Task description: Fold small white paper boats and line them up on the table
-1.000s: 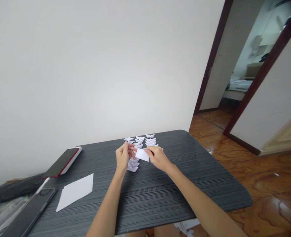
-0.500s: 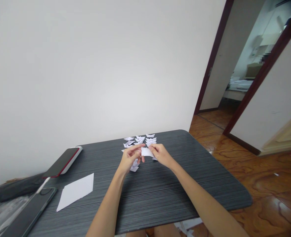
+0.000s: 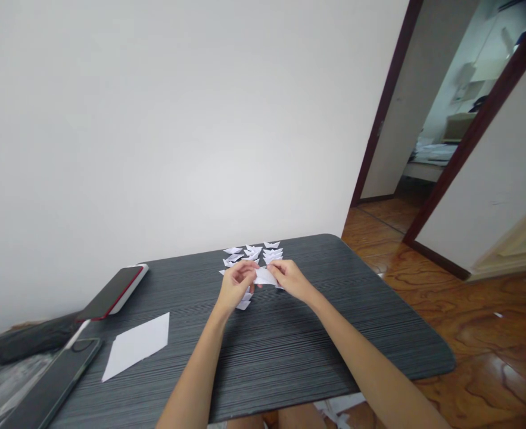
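Between my two hands, above the dark table, is a small folded piece of white paper [image 3: 265, 276]. My left hand [image 3: 237, 282] pinches its left end, thumb on the near side and fingers curled behind. My right hand [image 3: 290, 277] grips the right end between thumb and fingers. Just beyond and partly behind my hands, several small folded white paper boats [image 3: 272, 255] stand in rows. A few more paper boats [image 3: 243, 303] sit below my left hand, partly covered by it.
A stack of white paper sheets [image 3: 138, 345] lies on the dark table [image 3: 289, 363], left of my arms. A black phone-like device [image 3: 52, 381] with a white cable [image 3: 77, 335] and a red-edged dark case [image 3: 113, 292] lie farther left. The white wall [image 3: 200, 131] borders the table's back edge.
My left fingers have curled in from a stretched position and closed on the paper's left end. The paper has tilted slightly in my hands.
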Available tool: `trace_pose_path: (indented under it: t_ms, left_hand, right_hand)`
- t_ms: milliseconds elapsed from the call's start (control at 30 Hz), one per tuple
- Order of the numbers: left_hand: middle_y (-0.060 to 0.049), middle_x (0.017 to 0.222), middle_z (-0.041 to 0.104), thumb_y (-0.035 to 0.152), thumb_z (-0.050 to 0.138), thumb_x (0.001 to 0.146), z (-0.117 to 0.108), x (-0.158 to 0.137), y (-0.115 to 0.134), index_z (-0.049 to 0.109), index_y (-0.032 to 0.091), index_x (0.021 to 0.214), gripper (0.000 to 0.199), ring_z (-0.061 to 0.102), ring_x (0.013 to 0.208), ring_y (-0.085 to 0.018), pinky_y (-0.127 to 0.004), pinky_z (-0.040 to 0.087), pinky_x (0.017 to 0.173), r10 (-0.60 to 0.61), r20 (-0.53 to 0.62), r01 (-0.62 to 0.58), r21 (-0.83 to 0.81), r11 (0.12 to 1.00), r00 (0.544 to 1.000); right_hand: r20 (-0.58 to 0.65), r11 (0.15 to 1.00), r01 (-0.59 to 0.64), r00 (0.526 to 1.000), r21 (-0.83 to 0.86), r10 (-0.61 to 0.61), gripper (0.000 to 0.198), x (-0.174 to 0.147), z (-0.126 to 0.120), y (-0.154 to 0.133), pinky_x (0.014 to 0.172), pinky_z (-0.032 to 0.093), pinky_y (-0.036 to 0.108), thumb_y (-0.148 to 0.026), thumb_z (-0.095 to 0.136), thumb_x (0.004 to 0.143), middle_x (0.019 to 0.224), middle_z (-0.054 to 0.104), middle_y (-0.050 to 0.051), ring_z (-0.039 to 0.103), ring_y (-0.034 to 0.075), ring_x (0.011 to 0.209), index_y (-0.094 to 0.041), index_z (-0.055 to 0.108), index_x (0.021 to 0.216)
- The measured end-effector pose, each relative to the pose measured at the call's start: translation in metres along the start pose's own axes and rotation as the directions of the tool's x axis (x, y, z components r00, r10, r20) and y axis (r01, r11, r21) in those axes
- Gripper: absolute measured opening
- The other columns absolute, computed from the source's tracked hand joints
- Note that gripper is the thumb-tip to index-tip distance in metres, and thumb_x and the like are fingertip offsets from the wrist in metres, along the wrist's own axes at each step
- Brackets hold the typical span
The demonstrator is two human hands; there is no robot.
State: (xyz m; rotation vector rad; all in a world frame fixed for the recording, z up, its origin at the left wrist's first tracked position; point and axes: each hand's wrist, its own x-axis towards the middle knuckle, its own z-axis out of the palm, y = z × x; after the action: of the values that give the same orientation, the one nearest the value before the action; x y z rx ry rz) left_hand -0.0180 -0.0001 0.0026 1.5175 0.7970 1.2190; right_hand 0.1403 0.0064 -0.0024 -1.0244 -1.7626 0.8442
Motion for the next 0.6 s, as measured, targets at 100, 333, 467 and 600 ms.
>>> trace_pose_path:
  t_ms: [100, 333, 467, 600]
  left_hand:
    - [-0.002, 0.067, 0.061, 0.025, 0.060, 0.067, 0.000, 0.001, -0.004, 0.059, 0.013, 0.077, 0.016, 0.049, 0.040, -0.006, -0.019, 0.040, 0.041, 0.061, -0.118, -0.049, 0.100, 0.994, 0.991]
    - [-0.004, 0.071, 0.063, 0.027, 0.060, 0.067, 0.002, 0.000, -0.007, 0.063, 0.014, 0.073, 0.014, 0.058, 0.062, -0.014, -0.026, 0.048, 0.063, 0.217, -0.176, -0.163, 0.277, 0.947, 0.960]
    - [-0.005, 0.072, 0.064, 0.027, 0.060, 0.068, 0.004, -0.001, -0.006, 0.064, 0.014, 0.073, 0.015, 0.059, 0.068, -0.016, -0.028, 0.049, 0.066, 0.274, -0.156, -0.206, 0.352, 0.913, 0.949]
    - [-0.005, 0.074, 0.064, 0.027, 0.061, 0.067, 0.006, -0.002, -0.006, 0.063, 0.014, 0.075, 0.015, 0.060, 0.067, -0.015, -0.028, 0.049, 0.067, 0.243, -0.169, -0.177, 0.330, 0.927, 0.955]
  right_hand:
    - [-0.009, 0.991, 0.071, 0.998, 0.112, -0.070, 0.019, -0.002, -0.001, -0.004, 0.062, 0.040, 0.023, -0.029, 0.045, 0.078, 0.082, 0.056, 0.003, 0.052, 0.013, 0.074, -0.017, 0.054, 0.090]
    - [-0.079, 0.976, 0.185, 0.981, 0.111, -0.177, 0.014, -0.004, -0.002, -0.009, 0.086, 0.036, 0.031, -0.026, 0.061, 0.067, 0.103, 0.049, 0.006, 0.044, 0.018, 0.103, -0.020, 0.061, 0.079]
    - [-0.084, 0.946, 0.071, 0.995, 0.317, -0.047, 0.012, 0.000, 0.000, 0.000, 0.079, 0.041, 0.030, -0.028, 0.062, 0.065, 0.094, 0.056, 0.006, 0.051, 0.018, 0.094, -0.017, 0.061, 0.071]
    - [-0.023, 0.836, -0.042, 0.998, 0.548, 0.065, 0.013, 0.002, 0.000, 0.005, 0.075, 0.042, 0.029, -0.028, 0.063, 0.064, 0.080, 0.061, 0.004, 0.056, 0.015, 0.078, -0.015, 0.061, 0.065]
